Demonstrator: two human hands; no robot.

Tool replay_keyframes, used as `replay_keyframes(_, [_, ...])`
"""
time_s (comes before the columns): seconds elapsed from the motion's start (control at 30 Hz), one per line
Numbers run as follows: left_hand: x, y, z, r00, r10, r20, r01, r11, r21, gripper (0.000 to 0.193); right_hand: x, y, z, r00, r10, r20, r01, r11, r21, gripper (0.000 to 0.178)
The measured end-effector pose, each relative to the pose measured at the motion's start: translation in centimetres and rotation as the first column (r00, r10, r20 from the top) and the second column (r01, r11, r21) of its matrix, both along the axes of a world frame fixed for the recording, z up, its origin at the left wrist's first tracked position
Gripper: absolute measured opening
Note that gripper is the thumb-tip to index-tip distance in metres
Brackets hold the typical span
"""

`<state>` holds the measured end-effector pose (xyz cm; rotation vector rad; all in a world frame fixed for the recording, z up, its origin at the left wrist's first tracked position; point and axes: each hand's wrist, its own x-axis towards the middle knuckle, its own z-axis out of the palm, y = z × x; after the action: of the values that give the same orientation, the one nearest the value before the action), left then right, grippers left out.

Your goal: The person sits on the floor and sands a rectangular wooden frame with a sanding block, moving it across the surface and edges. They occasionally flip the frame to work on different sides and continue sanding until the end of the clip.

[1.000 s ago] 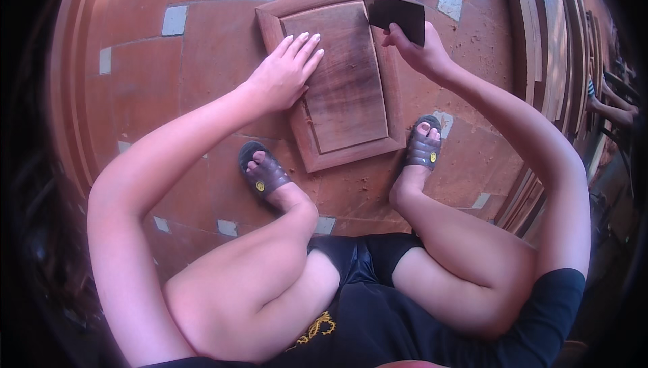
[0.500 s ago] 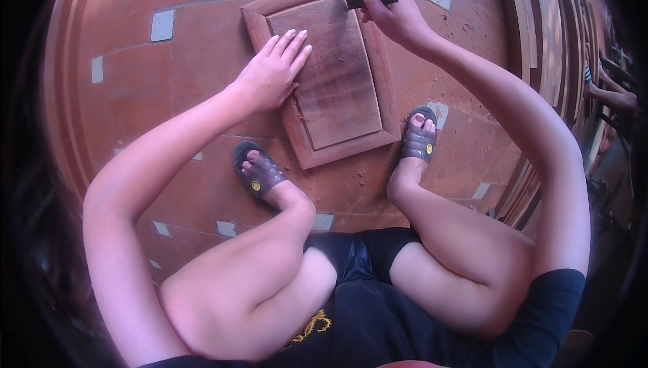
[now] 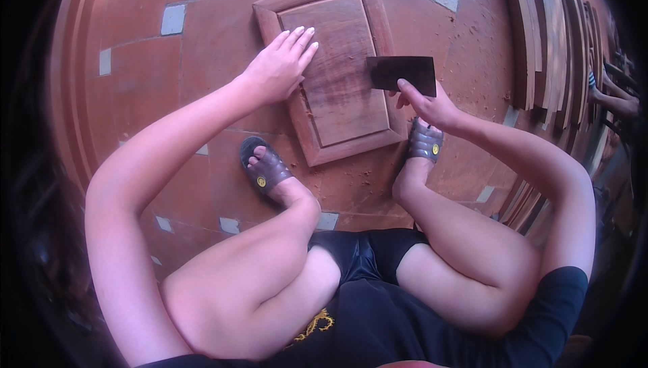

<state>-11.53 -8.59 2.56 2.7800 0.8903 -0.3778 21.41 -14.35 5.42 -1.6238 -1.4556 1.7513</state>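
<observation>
On the tiled floor between my feet lies a framed wooden door panel [image 3: 345,108], slightly turned, with a raised centre field. My left hand [image 3: 280,64] rests flat on its left side, fingers stretched over the frame and the field's edge. A thin, dark, rectangular card scraper [image 3: 408,71] is pinched in my right hand [image 3: 430,106], the thumb across its face. It is over the panel's right frame edge; whether it touches the wood I cannot tell. The right fingers behind the scraper are partly hidden.
Wood shavings [image 3: 462,29] are scattered over the reddish tile floor [image 3: 216,91]. Long boards [image 3: 555,37] stand along the right side. My sandalled feet flank the panel's near end. Part of another person's limb [image 3: 615,90] shows at the far right.
My right hand has come down toward me with the scraper, from the panel's far end to its right side. The scraper has turned level. My left hand stays on the panel.
</observation>
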Motion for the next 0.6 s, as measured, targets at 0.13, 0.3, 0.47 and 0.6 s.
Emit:
replay_keyframes(0.13, [0.2,0.2,0.2,1.0,-0.004,0.014,0.004,1.0,0.002,0.07,0.5,0.2,0.0,1.0,-0.001,0.011,0.001,1.0,-0.001,0.031])
replay_keyframes(0.3, [-0.1,0.0,0.6,0.999,0.01,0.043,-0.01,1.0,0.002,0.068,-0.2,5.3,-0.7,0.997,-0.06,0.052,0.048,0.979,0.199,0.034])
replay_keyframes(0.47, [-1.2,-0.6,1.1,0.99,0.095,0.102,-0.091,0.995,-0.046,0.065,-2.4,8.5,0.5,0.942,0.217,0.254,-0.324,0.783,0.531,0.029])
replay_keyframes(0.6, [-3.1,-1.2,1.2,0.986,0.153,0.064,-0.156,0.987,0.045,0.064,-3.7,7.5,-0.7,0.634,0.381,0.673,-0.77,0.236,0.592,0.044])
